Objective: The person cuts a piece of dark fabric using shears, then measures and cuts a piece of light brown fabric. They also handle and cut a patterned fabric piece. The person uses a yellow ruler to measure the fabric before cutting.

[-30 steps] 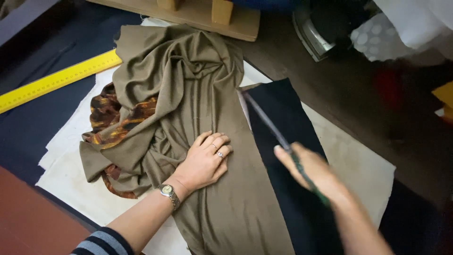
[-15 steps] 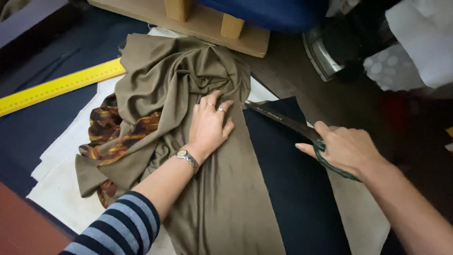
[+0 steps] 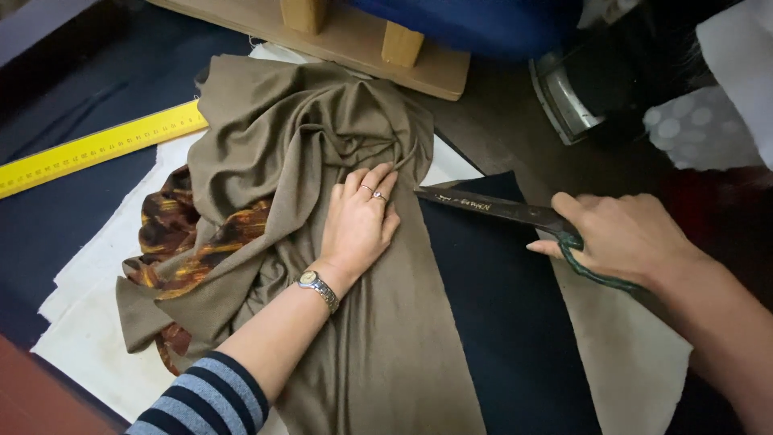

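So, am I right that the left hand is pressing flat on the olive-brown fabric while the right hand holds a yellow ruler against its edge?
Not quite: the right hand holds large dark metal scissors, not a ruler. The head view shows this; the left hand does press flat on the olive-brown fabric.

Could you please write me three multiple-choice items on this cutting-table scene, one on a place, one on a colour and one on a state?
1. Where does the flat yellow ruler lie?
A. At the left, beside the cloth
B. Under the scissors
C. On the wooden base

2. What colour is the bunched soft fabric under the left hand?
A. Red
B. Olive-brown
C. White

3. How does the right hand stand to the long dark metal scissors?
A. Apart from them
B. Gripping their handles
C. Pinching their tips

Answers: 1 A, it lies slanted at the left edge; 2 B, the cloth is olive-brown; 3 B, fingers pass through the handle loop.
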